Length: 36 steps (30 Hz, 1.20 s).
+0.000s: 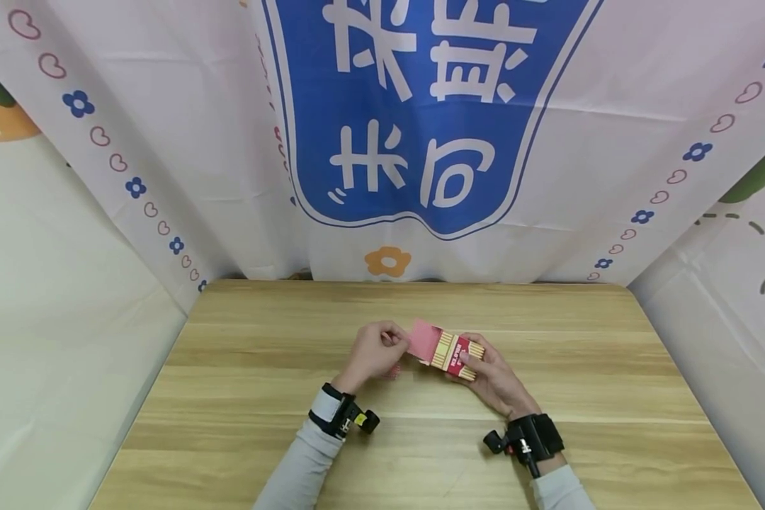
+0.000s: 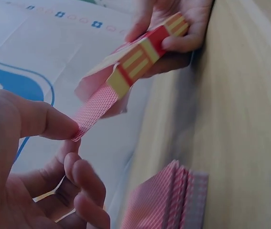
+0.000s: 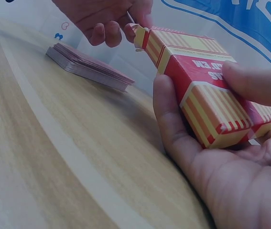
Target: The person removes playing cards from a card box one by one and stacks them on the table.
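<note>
My right hand (image 1: pixel 499 384) holds a red-and-yellow striped playing-card box (image 1: pixel 457 356), with the thumb on its front face and fingers around the far side. The box lies tilted, its opened end turned toward my left hand (image 1: pixel 371 356). Between the left thumb and index finger I pinch the end of a red-and-white patterned playing card (image 2: pixel 95 110) that sticks out of the box. Plain pink cardboard shows around that card at the opening. Below the left hand, a stack of playing cards (image 3: pixel 87 69) with the same patterned backs rests on the table, mostly hidden in the head view.
The wood-grain table (image 1: pixel 268 425) reaches back to a white cloth (image 1: pixel 197 142) with a large blue emblem. Pale cloth also hangs along both sides. Each wrist wears a black strap with a small camera (image 1: pixel 367 421).
</note>
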Tool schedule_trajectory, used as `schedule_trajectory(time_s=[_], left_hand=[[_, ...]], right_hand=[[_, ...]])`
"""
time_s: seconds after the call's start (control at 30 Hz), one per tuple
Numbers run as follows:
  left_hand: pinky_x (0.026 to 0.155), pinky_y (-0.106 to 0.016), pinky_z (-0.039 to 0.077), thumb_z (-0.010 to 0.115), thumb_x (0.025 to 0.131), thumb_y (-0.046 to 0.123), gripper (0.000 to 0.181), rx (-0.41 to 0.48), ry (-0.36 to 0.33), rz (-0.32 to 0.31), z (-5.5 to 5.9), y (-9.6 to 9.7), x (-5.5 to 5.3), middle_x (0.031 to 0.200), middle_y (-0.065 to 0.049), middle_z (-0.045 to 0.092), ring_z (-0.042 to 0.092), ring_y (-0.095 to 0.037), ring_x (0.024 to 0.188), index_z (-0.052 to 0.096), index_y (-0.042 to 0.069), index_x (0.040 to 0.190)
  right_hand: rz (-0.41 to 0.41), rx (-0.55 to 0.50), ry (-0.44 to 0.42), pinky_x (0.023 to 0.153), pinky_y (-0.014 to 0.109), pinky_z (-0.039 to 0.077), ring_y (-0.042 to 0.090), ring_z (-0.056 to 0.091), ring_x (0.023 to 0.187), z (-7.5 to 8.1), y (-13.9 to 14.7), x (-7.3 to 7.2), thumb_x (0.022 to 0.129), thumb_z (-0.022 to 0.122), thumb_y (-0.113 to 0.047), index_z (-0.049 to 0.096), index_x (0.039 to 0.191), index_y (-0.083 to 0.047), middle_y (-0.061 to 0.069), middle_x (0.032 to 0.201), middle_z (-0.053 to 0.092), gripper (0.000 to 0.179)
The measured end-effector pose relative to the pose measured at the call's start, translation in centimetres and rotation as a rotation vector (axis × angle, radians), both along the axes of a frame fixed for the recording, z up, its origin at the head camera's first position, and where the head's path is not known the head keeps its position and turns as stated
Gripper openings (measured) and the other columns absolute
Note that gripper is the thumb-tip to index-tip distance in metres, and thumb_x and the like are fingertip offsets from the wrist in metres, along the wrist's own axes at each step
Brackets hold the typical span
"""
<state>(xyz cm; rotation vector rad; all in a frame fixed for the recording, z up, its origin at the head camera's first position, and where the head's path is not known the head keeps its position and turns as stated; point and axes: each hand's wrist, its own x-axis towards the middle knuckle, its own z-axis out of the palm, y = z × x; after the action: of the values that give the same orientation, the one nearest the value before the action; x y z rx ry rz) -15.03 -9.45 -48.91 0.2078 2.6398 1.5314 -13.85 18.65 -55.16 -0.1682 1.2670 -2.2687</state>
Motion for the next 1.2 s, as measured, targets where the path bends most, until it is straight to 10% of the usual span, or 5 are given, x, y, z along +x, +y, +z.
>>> schedule_trajectory(time_s=[0.43,0.8,1.2], left_hand=[[0.059,-0.025,0.047,0.065,0.097,0.015,0.011,0.133,-0.019,0.145,0.5,-1.9,-0.7,0.092,-0.007,0.072,0.062,-0.01,0.067,0.072,0.006,0.099],[0.081,-0.042,0.066,0.059,0.103,0.007,0.016,0.342,-0.084,0.158,0.8,-2.7,-1.4,0.119,-0.023,0.068,0.077,-0.025,0.083,0.064,-0.004,0.114],[0.083,-0.043,0.065,0.071,0.104,0.017,0.028,0.349,-0.039,0.262,0.4,-4.0,-1.8,0.122,-0.015,0.071,0.073,-0.017,0.082,0.072,0.009,0.13]], right_hand=[[-0.028,0.046,-0.044,0.107,0.041,0.057,0.025,0.061,0.132,0.3,-0.1,0.0,0.112,0.052,-0.009,0.038,0.152,-0.017,0.013,0.151,0.042,0.043],[-0.025,0.036,-0.036,0.106,0.042,0.057,0.027,0.06,0.132,0.3,-0.1,-0.1,0.112,0.052,-0.008,0.039,0.152,-0.016,0.015,0.151,0.041,0.043],[-0.021,0.042,-0.038,0.106,0.042,0.057,0.026,0.061,0.131,0.3,0.0,-0.1,0.112,0.051,-0.007,0.038,0.151,-0.016,0.014,0.15,0.042,0.042]])
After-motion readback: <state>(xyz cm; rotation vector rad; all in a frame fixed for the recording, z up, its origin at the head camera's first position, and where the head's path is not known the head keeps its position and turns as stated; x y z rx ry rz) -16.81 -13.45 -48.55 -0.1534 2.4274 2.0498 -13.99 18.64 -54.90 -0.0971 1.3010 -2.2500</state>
